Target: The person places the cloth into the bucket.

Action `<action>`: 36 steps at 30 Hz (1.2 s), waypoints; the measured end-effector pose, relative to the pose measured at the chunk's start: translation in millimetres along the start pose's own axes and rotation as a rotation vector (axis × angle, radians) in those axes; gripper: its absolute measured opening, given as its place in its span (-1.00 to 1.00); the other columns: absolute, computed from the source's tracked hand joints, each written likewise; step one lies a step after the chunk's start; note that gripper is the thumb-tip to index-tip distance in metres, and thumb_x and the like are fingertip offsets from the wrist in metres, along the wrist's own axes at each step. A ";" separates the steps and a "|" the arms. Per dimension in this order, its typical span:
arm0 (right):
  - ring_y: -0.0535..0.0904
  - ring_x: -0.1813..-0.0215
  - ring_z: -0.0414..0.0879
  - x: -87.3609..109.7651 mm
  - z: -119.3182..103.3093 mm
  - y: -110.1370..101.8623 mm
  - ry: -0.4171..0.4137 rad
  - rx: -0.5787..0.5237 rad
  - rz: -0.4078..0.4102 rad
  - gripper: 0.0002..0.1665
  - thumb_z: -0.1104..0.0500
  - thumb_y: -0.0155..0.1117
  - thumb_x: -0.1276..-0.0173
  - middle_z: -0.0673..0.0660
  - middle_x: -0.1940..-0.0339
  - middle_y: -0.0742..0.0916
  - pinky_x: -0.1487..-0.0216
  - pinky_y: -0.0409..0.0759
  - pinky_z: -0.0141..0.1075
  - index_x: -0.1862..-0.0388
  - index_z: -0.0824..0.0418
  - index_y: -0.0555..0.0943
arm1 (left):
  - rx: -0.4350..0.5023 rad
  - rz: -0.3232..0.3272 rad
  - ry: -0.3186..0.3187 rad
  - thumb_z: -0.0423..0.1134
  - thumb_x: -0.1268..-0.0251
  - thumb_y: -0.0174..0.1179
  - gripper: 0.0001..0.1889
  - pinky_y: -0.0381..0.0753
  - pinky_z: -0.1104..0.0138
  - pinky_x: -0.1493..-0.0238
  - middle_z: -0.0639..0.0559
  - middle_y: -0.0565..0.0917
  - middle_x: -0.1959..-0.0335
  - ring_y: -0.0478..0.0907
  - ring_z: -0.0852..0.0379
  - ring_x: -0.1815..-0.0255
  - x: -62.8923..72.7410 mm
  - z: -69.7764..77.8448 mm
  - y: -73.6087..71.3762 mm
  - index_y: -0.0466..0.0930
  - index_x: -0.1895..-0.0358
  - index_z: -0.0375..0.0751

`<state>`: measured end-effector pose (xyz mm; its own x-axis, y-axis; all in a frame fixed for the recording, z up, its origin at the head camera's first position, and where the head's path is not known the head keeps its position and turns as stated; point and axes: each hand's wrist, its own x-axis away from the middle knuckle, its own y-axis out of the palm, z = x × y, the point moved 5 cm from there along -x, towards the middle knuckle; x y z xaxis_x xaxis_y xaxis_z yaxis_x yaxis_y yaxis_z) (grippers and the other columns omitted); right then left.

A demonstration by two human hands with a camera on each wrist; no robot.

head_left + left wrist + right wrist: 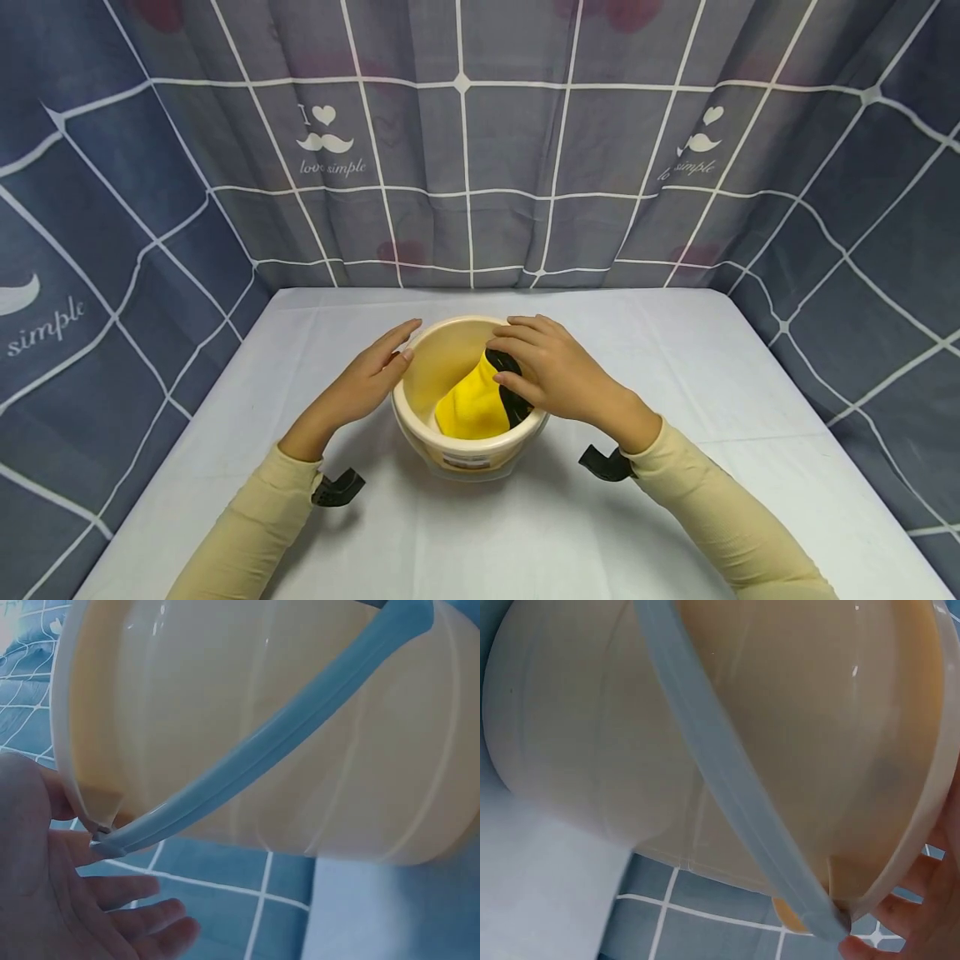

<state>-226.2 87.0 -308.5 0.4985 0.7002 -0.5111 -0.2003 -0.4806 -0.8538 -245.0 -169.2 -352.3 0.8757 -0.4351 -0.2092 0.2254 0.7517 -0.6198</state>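
A cream plastic bucket (468, 467) with a blue-grey handle (247, 750) stands upright on the white-covered table. Inside it lies a soft-looking yellow thing (472, 404) with a shiny black part (514, 404); its exact kind does not show. My left hand (367, 375) is at the bucket's left rim, fingers extended; in the left wrist view they spread beside the handle's end. Over the right rim reaches my right hand (558, 367), its fingers loosely bent above the black part, which they partly hide. In the right wrist view, its fingertips (896, 915) show by the handle's lower end.
The white cloth-covered table (360, 542) reaches back to a grey checked curtain (510, 167), and similar curtains enclose both sides. A black strap end (339, 488) sticks out from the left sleeve, another black strap (604, 463) from the right. A label (467, 461) is on the bucket's front.
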 end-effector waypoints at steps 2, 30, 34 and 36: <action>0.43 -0.41 0.21 1.1 1.4 0.3 0.004 0.005 -0.001 -0.49 0.01 0.40 -0.40 0.21 -0.24 0.67 -0.45 0.27 0.13 -0.24 0.21 0.65 | -0.006 0.003 -0.005 -0.11 -0.70 -0.15 -0.43 0.09 -0.15 -0.51 -0.16 0.14 -0.61 0.07 -0.17 -0.59 0.8 -0.2 -1.8 0.08 -0.63 -0.18; 0.26 -0.52 0.26 14.4 20.1 -8.7 0.169 0.006 0.030 -0.42 -0.03 0.36 -0.43 0.25 -0.41 0.54 -0.52 0.06 0.23 -0.33 0.19 0.60 | -0.157 0.042 -0.034 -0.06 -0.69 -0.14 -0.41 -0.05 -0.17 -0.54 -0.22 0.04 -0.63 -0.06 -0.20 -0.63 4.2 -2.7 -18.6 0.09 -0.62 -0.24; 0.25 -0.53 0.27 16.9 22.7 -8.8 0.190 0.005 0.037 -0.42 -0.04 0.36 -0.43 0.26 -0.42 0.53 -0.53 0.05 0.22 -0.33 0.20 0.60 | -0.161 0.042 -0.042 -0.06 -0.69 -0.13 -0.40 -0.06 -0.18 -0.54 -0.20 0.02 -0.64 -0.07 -0.19 -0.63 5.7 -4.6 -20.3 0.09 -0.62 -0.22; 0.25 -0.53 0.27 18.2 23.4 -8.5 0.199 0.005 0.037 -0.42 -0.04 0.35 -0.44 0.26 -0.42 0.53 -0.52 0.05 0.24 -0.33 0.20 0.60 | -0.167 0.043 -0.043 -0.06 -0.69 -0.13 -0.41 -0.06 -0.18 -0.54 -0.21 0.02 -0.64 -0.07 -0.19 -0.63 6.5 -4.9 -21.5 0.10 -0.62 -0.22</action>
<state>-235.1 116.2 -312.9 0.6475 0.5640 -0.5125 -0.2252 -0.5009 -0.8357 -246.3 -190.6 -344.0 0.9011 -0.3804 -0.2082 0.1165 0.6749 -0.7287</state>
